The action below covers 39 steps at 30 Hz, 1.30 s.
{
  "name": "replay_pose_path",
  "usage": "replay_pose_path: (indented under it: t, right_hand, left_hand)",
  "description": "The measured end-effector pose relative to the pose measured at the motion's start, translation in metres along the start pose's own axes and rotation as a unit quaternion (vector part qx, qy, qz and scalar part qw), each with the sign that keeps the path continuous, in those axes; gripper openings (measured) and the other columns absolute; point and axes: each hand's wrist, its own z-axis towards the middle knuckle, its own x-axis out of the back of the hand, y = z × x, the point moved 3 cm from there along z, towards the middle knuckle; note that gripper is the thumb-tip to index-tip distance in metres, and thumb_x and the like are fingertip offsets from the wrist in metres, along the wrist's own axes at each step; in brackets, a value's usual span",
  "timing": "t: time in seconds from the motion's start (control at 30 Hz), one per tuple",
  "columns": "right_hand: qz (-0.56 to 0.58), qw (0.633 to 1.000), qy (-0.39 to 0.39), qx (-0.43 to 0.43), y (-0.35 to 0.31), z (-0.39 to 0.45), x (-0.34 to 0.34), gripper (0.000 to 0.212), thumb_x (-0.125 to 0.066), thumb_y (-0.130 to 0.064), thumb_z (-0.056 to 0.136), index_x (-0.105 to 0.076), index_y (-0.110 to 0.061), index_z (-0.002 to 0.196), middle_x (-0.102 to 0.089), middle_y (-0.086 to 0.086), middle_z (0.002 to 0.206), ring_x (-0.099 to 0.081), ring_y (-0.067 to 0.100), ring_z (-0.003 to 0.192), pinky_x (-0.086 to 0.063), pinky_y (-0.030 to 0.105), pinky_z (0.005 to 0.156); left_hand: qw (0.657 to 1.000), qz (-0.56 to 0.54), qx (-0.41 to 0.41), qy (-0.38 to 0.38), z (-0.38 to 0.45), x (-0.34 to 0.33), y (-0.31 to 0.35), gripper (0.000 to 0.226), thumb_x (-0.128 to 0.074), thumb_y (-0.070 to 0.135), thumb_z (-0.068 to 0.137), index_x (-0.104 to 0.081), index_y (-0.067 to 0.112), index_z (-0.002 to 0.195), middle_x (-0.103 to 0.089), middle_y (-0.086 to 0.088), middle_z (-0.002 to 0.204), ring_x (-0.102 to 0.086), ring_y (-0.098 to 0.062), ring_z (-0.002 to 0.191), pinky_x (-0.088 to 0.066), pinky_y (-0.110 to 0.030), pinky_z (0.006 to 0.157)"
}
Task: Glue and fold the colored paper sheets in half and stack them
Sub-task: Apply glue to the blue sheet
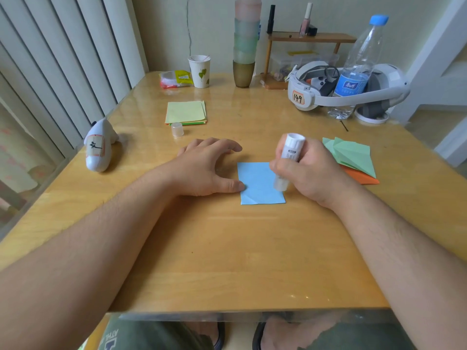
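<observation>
- Glossy honey-coloured wooden table [227, 248] fills the frame, set against a pale wall with vertical blinds at upper left.
- Just below centre lies one light-blue square paper sheet [257, 184], flat on the wood.
- At its left edge the left hand [202, 170] has fingers spread and relaxed, its thumb pressing the sheet down.
- Over the sheet's right side, the right hand [310, 170] is wrapped around one white glue stick [288, 160], tip down on the paper.
- Judged step: gluing. Next, folding the sheet in half with edges aligned, then stacking.
- Right of centre sit two folded pieces, one pale-green [353, 155] atop one orange [364, 178].
- Farther, above centre: one clear glue-stick cap [177, 129], then a small stack of unfolded sheets, yellow on top [185, 112]; I can't count them.
- At the far edge: one paper cup [199, 71], one plastic water bottle [358, 64].
</observation>
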Motion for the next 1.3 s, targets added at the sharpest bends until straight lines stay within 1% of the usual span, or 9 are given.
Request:
replay_pose_path:
  t: [0.17, 0.27, 0.37, 0.57, 0.87, 1.0, 1.07, 1.2, 1.3]
  right_hand:
    - [-0.013, 0.999, -0.051, 0.011, -0.003, -0.001, -0.025, 0.021, -0.072, -0.033, 0.077, -0.057, -0.018, 0.076, -0.049, -0.011, 0.062, -0.045, 0.012, 0.062, -0.040, 0.032, 0.060]
    - [-0.021, 0.998, -0.065, 0.018, -0.003, -0.001, -0.032, 0.019, -0.073, -0.034, 0.078, -0.058, -0.023, 0.075, -0.052, -0.016, 0.061, -0.045, 0.007, 0.060, -0.039, 0.024, 0.061]
    - [-0.022, 0.996, -0.081, 0.025, -0.004, -0.002, -0.033, 0.019, -0.075, -0.033, 0.080, -0.058, -0.027, 0.075, -0.052, -0.018, 0.060, -0.045, 0.005, 0.059, -0.039, 0.021, 0.059]
    - [-0.050, 0.993, -0.100, 0.028, -0.006, -0.002, -0.037, 0.024, -0.081, -0.020, 0.086, -0.058, -0.019, 0.078, -0.052, -0.015, 0.063, -0.045, 0.006, 0.061, -0.039, 0.021, 0.058]
    - [-0.061, 0.992, -0.107, 0.025, -0.008, -0.003, -0.032, 0.024, -0.080, -0.025, 0.081, -0.057, -0.020, 0.076, -0.051, -0.011, 0.065, -0.045, 0.009, 0.063, -0.038, 0.025, 0.058]
    - [-0.058, 0.992, -0.107, 0.015, -0.008, -0.007, -0.027, 0.023, -0.075, -0.031, 0.075, -0.057, -0.016, 0.077, -0.054, 0.003, 0.069, -0.045, 0.012, 0.064, -0.039, 0.032, 0.061]
    - [-0.059, 0.992, -0.110, 0.008, -0.008, -0.008, -0.023, 0.022, -0.074, -0.030, 0.075, -0.057, -0.017, 0.078, -0.056, 0.009, 0.073, -0.046, 0.012, 0.065, -0.040, 0.032, 0.062]
    - [-0.053, 0.992, -0.113, 0.005, -0.006, -0.009, -0.017, 0.018, -0.075, -0.023, 0.076, -0.057, -0.019, 0.076, -0.053, -0.007, 0.067, -0.045, 0.009, 0.064, -0.039, 0.027, 0.059]
    - [-0.059, 0.992, -0.112, 0.005, -0.004, -0.009, -0.013, 0.022, -0.078, -0.008, 0.081, -0.058, -0.014, 0.075, -0.052, -0.008, 0.066, -0.044, 0.009, 0.062, -0.037, 0.024, 0.057]
  left_hand:
    - [1.000, -0.006, 0.004, 0.001, 0.000, 0.002, 0.001, 0.082, -0.064, 0.081, 0.064, -0.039, 0.057, 0.139, -0.042, 0.024, 0.132, -0.032, -0.018, 0.136, -0.026, -0.046, 0.119]
    - [1.000, 0.005, -0.002, 0.011, 0.000, 0.001, 0.002, 0.081, -0.075, 0.077, 0.071, -0.038, 0.055, 0.140, -0.041, 0.024, 0.131, -0.032, -0.019, 0.133, -0.027, -0.047, 0.118]
    - [1.000, 0.007, -0.003, 0.016, 0.001, 0.001, 0.002, 0.082, -0.077, 0.075, 0.070, -0.038, 0.055, 0.140, -0.041, 0.024, 0.132, -0.032, -0.019, 0.133, -0.028, -0.047, 0.117]
    - [1.000, 0.006, -0.012, 0.013, 0.003, -0.001, -0.002, 0.085, -0.073, 0.077, 0.065, -0.035, 0.058, 0.139, -0.041, 0.025, 0.131, -0.034, -0.018, 0.130, -0.029, -0.049, 0.116]
    - [1.000, 0.007, -0.007, 0.008, 0.001, -0.001, 0.000, 0.095, -0.056, 0.092, 0.050, -0.037, 0.057, 0.137, -0.041, 0.025, 0.129, -0.035, -0.020, 0.132, -0.030, -0.050, 0.117]
    - [1.000, 0.011, -0.010, 0.013, 0.001, -0.002, -0.001, 0.093, -0.059, 0.091, 0.054, -0.037, 0.058, 0.137, -0.040, 0.027, 0.128, -0.036, -0.020, 0.131, -0.031, -0.051, 0.116]
    - [1.000, 0.010, -0.008, 0.009, 0.001, -0.001, -0.001, 0.094, -0.059, 0.091, 0.053, -0.037, 0.058, 0.138, -0.040, 0.027, 0.130, -0.035, -0.020, 0.132, -0.031, -0.050, 0.116]
    - [1.000, 0.005, -0.004, 0.003, 0.001, -0.001, -0.001, 0.095, -0.058, 0.092, 0.053, -0.036, 0.059, 0.138, -0.040, 0.025, 0.133, -0.034, -0.019, 0.132, -0.030, -0.051, 0.116]
    - [1.000, 0.007, -0.003, 0.001, 0.001, -0.001, -0.001, 0.094, -0.058, 0.092, 0.054, -0.035, 0.059, 0.138, -0.042, 0.023, 0.138, -0.034, -0.019, 0.133, -0.030, -0.052, 0.117]
